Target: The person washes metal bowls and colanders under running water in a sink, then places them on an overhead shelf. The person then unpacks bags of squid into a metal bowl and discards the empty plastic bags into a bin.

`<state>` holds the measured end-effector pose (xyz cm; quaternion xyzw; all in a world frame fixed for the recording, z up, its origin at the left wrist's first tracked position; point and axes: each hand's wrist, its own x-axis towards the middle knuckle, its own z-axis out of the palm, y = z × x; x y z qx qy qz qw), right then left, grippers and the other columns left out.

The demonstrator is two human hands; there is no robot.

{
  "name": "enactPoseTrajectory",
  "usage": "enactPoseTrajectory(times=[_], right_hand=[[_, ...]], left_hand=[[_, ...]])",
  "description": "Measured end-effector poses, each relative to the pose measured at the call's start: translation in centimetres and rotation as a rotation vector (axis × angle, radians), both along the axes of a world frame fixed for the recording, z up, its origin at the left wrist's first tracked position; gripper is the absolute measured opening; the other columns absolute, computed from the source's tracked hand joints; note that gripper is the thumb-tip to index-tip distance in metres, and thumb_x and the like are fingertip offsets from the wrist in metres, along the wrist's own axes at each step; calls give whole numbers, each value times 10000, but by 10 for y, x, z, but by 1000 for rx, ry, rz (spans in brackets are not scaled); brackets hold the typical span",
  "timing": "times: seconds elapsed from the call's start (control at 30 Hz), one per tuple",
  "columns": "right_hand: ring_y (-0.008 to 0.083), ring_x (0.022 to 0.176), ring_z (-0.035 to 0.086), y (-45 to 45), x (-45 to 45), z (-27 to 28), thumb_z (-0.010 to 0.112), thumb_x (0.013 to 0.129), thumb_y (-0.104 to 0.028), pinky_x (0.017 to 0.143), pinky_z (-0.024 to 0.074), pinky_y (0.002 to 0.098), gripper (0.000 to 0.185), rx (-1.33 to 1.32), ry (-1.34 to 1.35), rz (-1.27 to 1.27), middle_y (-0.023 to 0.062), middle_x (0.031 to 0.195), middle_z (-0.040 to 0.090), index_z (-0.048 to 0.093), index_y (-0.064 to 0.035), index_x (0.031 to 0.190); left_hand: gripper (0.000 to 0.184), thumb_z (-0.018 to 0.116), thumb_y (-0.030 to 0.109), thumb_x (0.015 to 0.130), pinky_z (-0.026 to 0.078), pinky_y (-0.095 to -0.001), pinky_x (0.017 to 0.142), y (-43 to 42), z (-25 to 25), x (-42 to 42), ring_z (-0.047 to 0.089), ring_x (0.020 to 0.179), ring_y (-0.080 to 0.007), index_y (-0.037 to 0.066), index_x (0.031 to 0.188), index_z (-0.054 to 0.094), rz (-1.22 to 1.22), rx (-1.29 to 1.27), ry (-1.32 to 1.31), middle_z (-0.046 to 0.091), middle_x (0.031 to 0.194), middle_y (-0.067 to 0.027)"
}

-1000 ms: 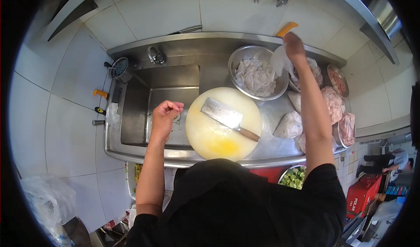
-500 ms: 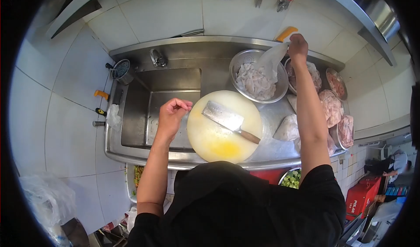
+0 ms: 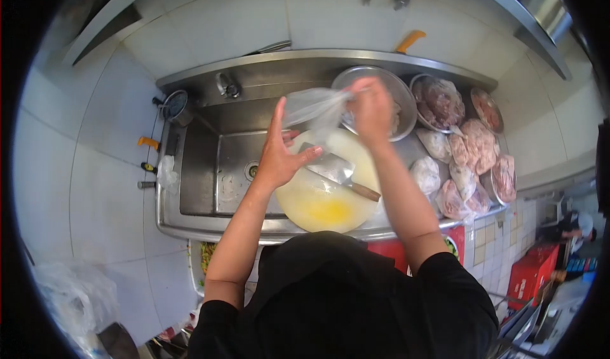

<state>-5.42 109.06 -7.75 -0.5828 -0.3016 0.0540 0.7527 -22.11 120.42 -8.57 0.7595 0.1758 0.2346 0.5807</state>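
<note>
My right hand (image 3: 372,108), smeared by motion, grips one end of a clear plastic bag (image 3: 314,108). Above the round cutting board (image 3: 298,203), the bag stretches toward my left hand (image 3: 283,152). That hand is open, thumb and fingers spread, close against the bag; whether it touches is unclear. On the board lies a cleaver (image 3: 340,170) with a wooden handle, partly behind my left fingertips, and a yellow stain shows near the front. Behind my right hand stands a metal colander (image 3: 406,92) with pale meat pieces, mostly hidden.
To the left is a steel sink (image 3: 238,197) with a faucet (image 3: 227,86). Bagged meat (image 3: 480,146) and metal bowls (image 3: 502,184) crowd the right side of the counter. An orange handle (image 3: 412,40) sticks up at the back ledge. Further right, a person (image 3: 575,225) stands beside a red box (image 3: 532,276).
My right hand has swung left from the back right, bringing the plastic bag from the colander to above the board. My left hand has risen and spread its fingers beside the bag.
</note>
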Motion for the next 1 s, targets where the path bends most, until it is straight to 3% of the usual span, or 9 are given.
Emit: enactPoseTrajectory(times=[0.3,0.4,0.63,0.67,0.7,0.73,0.77,0.87,1.0], right_hand=[[281,1076,525,-67,-31,-68,631,802,-37,955,417,349,310,-418,-322,158,113,1085,561,586,-81,1105],[258,1072,561,-166,53,-170,622,803,-86,907,453,342,303,-808,-298,-407,120,1158,576,611,-55,1105],[393,1349,300,-262,108,-271,520,670,-810,1116,227,466,1137,-2033,118,-445,237,1468,299,304,12,1425],[384,1225,473,-293,133,-318,485,767,-742,1043,337,490,761,-2020,-152,-439,265,1364,435,486,-258,1355],[413,1099,552,-293,124,-302,654,663,-694,929,447,503,1031,-1590,-85,-487,248,1262,530,375,-15,1387],[379,1067,593,-292,130,-297,525,781,-681,928,442,491,700,-1914,-368,-431,237,1264,543,488,-270,1347],[380,1076,580,-275,115,-270,729,671,-566,907,468,482,961,-1761,-131,-595,249,1233,554,375,-39,1392],[381,1091,563,-370,223,-363,750,690,-488,927,460,439,893,-1285,-22,-459,261,1209,561,399,-14,1360],[372,1099,557,-351,164,-294,736,711,-468,931,459,449,849,-1424,-98,-623,250,1218,556,410,-17,1353]], left_hand=[[167,561,86,900,446,-231,667,83,-93,-80,547,788,-76,34,1050,613,269,204,106,624,879,-23],[153,545,109,916,442,-244,642,113,-113,-153,538,749,-71,27,1022,618,383,226,229,612,850,-6],[232,559,227,934,452,-302,709,111,-144,-323,562,786,-132,31,1039,622,933,168,376,636,879,-28],[272,557,254,928,454,-322,722,90,-125,-333,571,786,-158,16,1047,613,1018,160,466,648,883,-57],[314,554,298,922,473,-414,730,83,-130,-357,623,807,-302,-2,1002,604,1047,253,458,650,899,-185],[280,564,276,904,472,-420,720,68,-132,-374,627,802,-329,11,981,613,1168,297,464,649,885,-200],[280,564,276,904,472,-420,720,48,-131,-404,627,802,-329,11,981,613,1265,285,503,649,885,-200],[249,583,260,875,479,-423,727,5,-140,-460,628,808,-361,30,962,625,1400,83,546,649,892,-214],[333,621,307,826,489,-458,793,-49,-175,-594,622,909,-405,37,1018,640,1737,281,922,658,945,-224]])
